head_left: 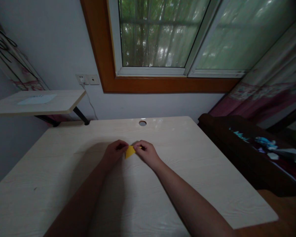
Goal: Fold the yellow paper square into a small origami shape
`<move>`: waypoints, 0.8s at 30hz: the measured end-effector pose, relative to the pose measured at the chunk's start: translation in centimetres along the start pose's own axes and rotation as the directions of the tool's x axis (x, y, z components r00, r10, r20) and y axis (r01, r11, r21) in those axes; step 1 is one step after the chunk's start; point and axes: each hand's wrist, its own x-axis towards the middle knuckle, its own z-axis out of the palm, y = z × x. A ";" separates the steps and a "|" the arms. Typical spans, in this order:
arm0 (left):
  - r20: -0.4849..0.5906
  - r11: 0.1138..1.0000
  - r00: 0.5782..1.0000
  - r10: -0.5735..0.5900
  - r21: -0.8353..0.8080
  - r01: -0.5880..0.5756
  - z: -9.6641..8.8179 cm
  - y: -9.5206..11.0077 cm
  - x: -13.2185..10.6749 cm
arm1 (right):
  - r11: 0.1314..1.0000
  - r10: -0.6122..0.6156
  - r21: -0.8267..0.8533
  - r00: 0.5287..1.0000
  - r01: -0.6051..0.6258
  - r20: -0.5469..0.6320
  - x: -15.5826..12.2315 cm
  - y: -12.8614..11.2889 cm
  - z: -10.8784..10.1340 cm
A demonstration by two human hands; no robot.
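A small folded piece of yellow paper (130, 151) lies on the pale wooden table (64, 171), a little beyond its middle. My left hand (114, 152) pinches the paper's left side, fingers curled. The fingers of my right hand (146, 153) are bent and pressed on the paper's right side. Both hands meet over the paper, which shows between them as a small triangle. My forearms stretch from the near edge toward it.
A round cable hole (142, 123) sits near the table's far edge. A raised side shelf (37, 102) stands at the left, with a wall socket (87, 79) behind. A window (162, 36) is ahead. Dark furniture with clutter (251, 151) borders the right side.
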 end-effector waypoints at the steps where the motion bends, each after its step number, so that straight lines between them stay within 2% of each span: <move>1: -0.011 1.000 1.000 -0.002 -0.009 0.002 0.0 -0.1 0.0 | 1.000 0.014 0.014 1.000 -0.014 -0.009 0.0 0.1 0.0; 4: -0.009 1.000 1.000 -0.010 -0.027 0.010 0.0 -0.4 0.0 | 0.996 0.058 0.075 0.997 -0.054 -0.050 0.0 0.6 0.1; 7: 0.040 1.000 0.999 -0.002 -0.017 0.002 0.0 -0.4 -0.1 | 0.989 0.092 0.119 0.993 -0.083 -0.070 0.0 0.9 0.2; 10: 0.092 0.999 0.996 0.016 0.045 -0.020 0.0 -0.3 -0.1 | 0.989 0.090 0.119 0.995 -0.083 -0.053 -0.1 0.7 0.1; 13: 0.097 0.994 0.995 0.021 0.105 -0.032 -0.1 -0.3 0.0 | 0.988 0.091 0.132 0.994 -0.084 -0.054 -0.1 0.2 0.1; 20: 0.019 0.990 0.993 -0.113 -0.084 0.114 -0.3 -0.4 0.1 | 0.960 0.138 0.251 0.989 -0.123 -0.044 0.0 -0.2 0.2; 24: 0.073 0.983 0.991 -0.115 -0.134 0.124 -0.2 -0.2 0.1 | 0.968 0.120 0.227 0.991 -0.104 -0.060 0.1 0.1 0.2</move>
